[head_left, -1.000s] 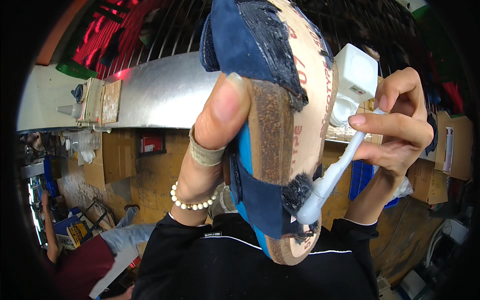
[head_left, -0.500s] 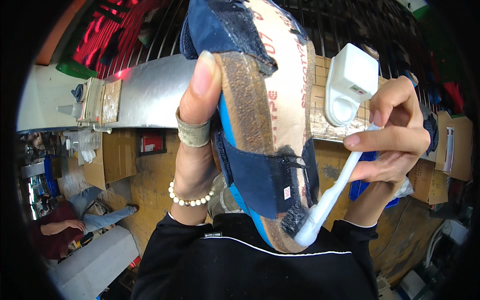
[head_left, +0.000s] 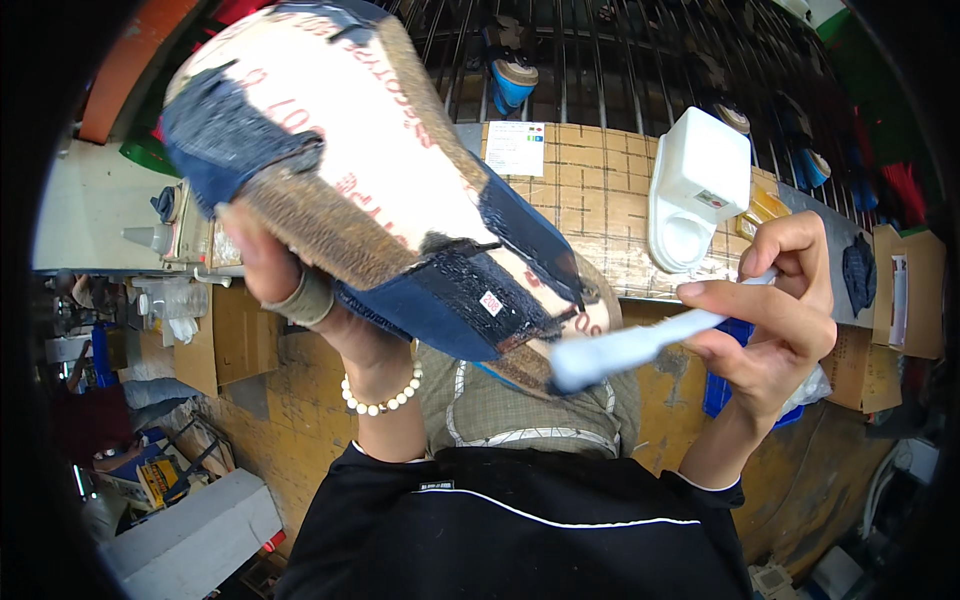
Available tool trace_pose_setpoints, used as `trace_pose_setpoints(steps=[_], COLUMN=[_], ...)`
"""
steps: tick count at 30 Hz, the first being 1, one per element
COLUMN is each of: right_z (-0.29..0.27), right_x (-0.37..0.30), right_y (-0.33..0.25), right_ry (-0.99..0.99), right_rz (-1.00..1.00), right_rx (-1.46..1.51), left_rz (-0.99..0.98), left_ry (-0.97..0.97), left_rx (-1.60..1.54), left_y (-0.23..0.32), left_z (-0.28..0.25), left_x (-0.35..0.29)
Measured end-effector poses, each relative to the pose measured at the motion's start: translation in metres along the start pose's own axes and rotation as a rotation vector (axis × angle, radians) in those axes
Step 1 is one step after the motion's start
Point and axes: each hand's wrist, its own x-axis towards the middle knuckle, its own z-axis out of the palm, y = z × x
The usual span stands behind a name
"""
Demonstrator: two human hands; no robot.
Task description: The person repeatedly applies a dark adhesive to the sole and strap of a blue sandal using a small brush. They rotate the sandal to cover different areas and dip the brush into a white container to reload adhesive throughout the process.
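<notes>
My left hand [head_left: 268, 262] grips the edge of a sandal [head_left: 335, 135], its underside turned up. It has navy straps folded over a cream insole board, a brown rim and dark, glossy patches on the strap ends. A small white sticker is on one strap. In my right hand [head_left: 785, 320], the fingers pinch the handle of a white brush [head_left: 640, 350]. The brush head is blurred and lies at the sandal's near right end; its bristles are hidden and I cannot tell whether they touch.
A white lidded glue container [head_left: 702, 165] stands on the cardboard-covered bench [head_left: 590, 190]. Beyond it runs a rack of metal bars [head_left: 640, 60], with a blue shoe form [head_left: 514, 88] on it. Cardboard boxes [head_left: 232, 345] stand at left, and a grey box [head_left: 190, 540] lower left.
The sandal has swung left and tilted, its near end moving up and away from my body. The brush has risen with it and now lies flatter. The person at far left is mostly out of sight.
</notes>
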Motion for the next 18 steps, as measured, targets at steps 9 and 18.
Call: trace_pose_setpoints(steps=[9, 18], right_z=[0.0, 0.013], right_x=[0.001, -0.008], right_y=[-0.014, -0.016], right_ry=[0.103, 0.197], right_rz=[-0.102, 0.066], right_rx=[-0.278, -0.071], left_rz=[0.043, 0.256], left_ry=[-0.273, -0.07], left_rx=[-0.257, 0.026], left_y=[-0.036, -0.018], left_z=[-0.115, -0.054], left_x=[0.025, 0.004])
